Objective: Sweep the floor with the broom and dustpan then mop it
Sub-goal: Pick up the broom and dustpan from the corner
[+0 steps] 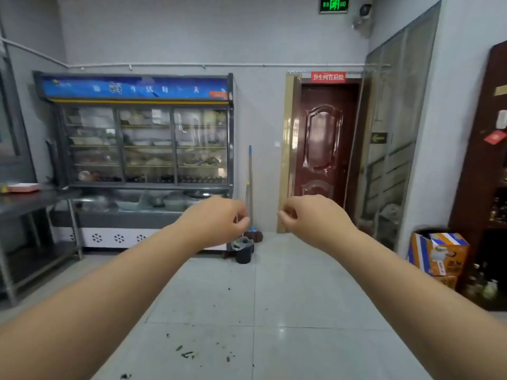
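The head view shows two bare forearms reaching forward over a pale tiled floor [288, 297]. The left hand [219, 218] hangs in the air with its fingers loosely curled inward, holding nothing. The right hand [307, 215] is raised to the same height, fingers likewise loosely curled, also empty. The two hands are near each other but apart.

Between and beyond them, one broom [250, 187] leans upright against the back wall, its long handle tipped with blue and its dark reddish head on the floor. Just in front of it stands one dark dustpan [243, 249], touching or nearly touching the broom head; which of these cannot be told. Both lie well apart from the hands. A mop cannot be made out.

Dark debris [188, 354] is scattered on the near tiles in several small clusters, with a few single specks further out.

Left of the broom stands one glass-fronted display fridge [145, 146] with three sliding panes and a blue banner on top; its shelves hold dishes too blurred to count. One steel table [33, 200] sits at the far left. Right of the broom is one dark red door [323, 149], under one red sign [327, 77]. One green exit sign [333, 5] hangs near the ceiling. One orange and blue cardboard box [439, 253] rests by the right wall.
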A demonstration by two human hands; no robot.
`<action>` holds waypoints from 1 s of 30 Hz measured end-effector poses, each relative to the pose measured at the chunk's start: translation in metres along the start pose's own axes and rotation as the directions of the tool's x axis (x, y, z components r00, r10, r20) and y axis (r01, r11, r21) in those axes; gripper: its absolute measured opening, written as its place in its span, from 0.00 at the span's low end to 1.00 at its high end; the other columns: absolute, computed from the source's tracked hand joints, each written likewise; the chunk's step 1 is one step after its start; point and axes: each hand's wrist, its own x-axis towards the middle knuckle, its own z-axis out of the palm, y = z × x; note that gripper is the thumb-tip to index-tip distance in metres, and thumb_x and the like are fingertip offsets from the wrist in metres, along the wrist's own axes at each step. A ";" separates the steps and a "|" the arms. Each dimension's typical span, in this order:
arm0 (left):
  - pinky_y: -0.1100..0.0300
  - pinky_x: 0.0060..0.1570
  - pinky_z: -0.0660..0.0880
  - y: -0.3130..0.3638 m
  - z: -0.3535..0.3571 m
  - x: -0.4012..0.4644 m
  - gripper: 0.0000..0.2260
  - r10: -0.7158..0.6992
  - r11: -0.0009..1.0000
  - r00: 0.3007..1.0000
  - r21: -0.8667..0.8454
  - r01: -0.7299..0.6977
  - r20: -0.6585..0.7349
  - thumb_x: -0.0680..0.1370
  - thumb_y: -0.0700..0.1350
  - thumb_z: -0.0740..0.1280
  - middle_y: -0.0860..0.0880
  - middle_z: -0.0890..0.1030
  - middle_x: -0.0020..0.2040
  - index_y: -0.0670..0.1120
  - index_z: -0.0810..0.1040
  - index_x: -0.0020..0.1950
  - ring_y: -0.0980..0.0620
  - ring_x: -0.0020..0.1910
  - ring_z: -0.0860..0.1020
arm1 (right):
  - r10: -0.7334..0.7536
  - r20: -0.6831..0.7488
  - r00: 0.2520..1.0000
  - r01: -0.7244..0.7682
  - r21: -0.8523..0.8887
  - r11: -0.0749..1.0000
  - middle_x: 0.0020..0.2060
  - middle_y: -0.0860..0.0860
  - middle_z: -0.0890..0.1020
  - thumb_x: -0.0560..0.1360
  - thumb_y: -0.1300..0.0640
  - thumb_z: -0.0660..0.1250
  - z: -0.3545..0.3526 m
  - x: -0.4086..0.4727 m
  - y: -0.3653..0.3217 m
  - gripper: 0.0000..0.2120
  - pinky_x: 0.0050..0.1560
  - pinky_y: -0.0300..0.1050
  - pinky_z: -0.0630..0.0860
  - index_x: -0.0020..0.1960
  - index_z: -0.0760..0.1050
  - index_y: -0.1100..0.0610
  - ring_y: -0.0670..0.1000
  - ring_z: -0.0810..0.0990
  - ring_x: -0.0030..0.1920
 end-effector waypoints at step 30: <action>0.58 0.46 0.72 -0.071 0.398 0.499 0.11 -0.031 0.967 0.905 -0.217 0.134 0.424 0.79 0.50 0.57 0.53 0.76 0.46 0.49 0.77 0.54 0.52 0.46 0.73 | 0.378 0.382 0.843 -0.429 0.053 0.902 0.43 0.50 0.79 0.79 0.50 0.56 0.366 0.323 0.387 0.13 0.40 0.41 0.67 0.52 0.77 0.55 0.51 0.72 0.43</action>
